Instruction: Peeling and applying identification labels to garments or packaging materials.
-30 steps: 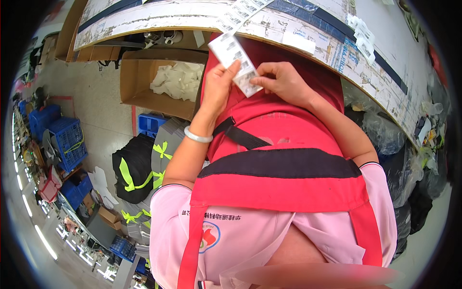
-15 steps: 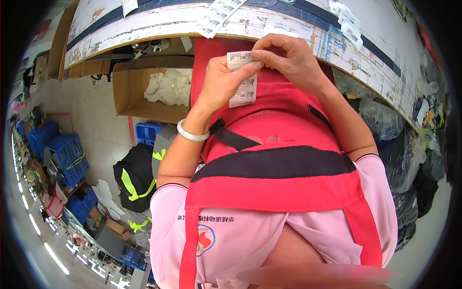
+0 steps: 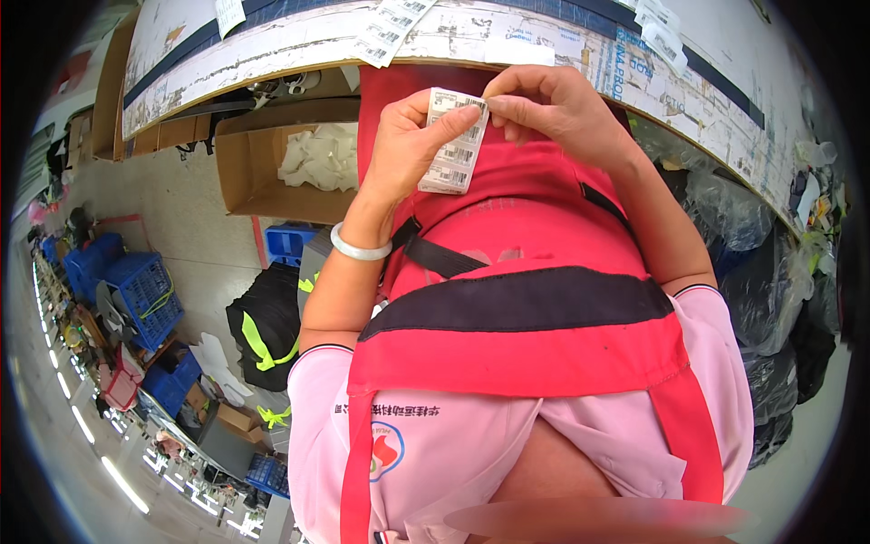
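Observation:
A small stack of white barcode labels (image 3: 447, 170) is in my left hand (image 3: 404, 145), whose thumb presses across its upper part while the other fingers are hidden behind. It hangs over my red apron (image 3: 535, 204), just short of the table edge. My right hand (image 3: 557, 113) is closed in a pinch, thumb and forefinger at the stack's top right corner. Whether a single label is lifted between those fingertips is too small to make out.
Ahead is the worn white table (image 3: 299, 63), with a strip of labels (image 3: 394, 32) and white paper pieces (image 3: 663, 43). An open cardboard box (image 3: 249, 172) with white scraps stands left below it. Blue crates (image 3: 149, 295) are farther left; plastic-wrapped bundles (image 3: 757, 299) lie right.
The label stack has tilted, its lower end swinging left. My right fingertips have shifted from the top face to its right corner, and my left thumb has drawn slightly away from them.

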Demonstrator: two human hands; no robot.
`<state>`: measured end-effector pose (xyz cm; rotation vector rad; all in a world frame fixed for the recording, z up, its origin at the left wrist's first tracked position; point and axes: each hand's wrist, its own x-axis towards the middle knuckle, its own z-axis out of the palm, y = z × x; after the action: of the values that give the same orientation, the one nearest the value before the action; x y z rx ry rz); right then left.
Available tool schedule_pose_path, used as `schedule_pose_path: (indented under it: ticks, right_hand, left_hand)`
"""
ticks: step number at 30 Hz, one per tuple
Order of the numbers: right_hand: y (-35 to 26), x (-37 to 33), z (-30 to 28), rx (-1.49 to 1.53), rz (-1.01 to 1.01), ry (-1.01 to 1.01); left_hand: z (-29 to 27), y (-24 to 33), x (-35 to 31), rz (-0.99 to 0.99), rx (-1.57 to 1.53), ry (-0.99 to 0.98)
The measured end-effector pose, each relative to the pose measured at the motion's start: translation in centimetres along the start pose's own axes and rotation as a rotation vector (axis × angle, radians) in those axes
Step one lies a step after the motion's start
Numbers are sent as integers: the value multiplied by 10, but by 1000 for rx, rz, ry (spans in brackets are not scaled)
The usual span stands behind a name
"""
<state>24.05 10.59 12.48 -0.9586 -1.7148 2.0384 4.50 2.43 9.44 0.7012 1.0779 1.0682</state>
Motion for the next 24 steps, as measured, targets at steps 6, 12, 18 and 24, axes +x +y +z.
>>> schedule_pose_path:
  ticks: [6,12,18,24]
  right_hand:
    - [23,-1,7,360,167,-83]
    - [18,-5,7,209,27,195]
    - [18,-5,3,121,18,290]
    - [25,2,-4,127,27,326]
  left_hand:
    - [13,4,2,100,-65,-17]
    - [7,-1,10,75,-24,51]
    - [14,-3,23,49,37,59]
    - [0,-9,26,134,48,-85]
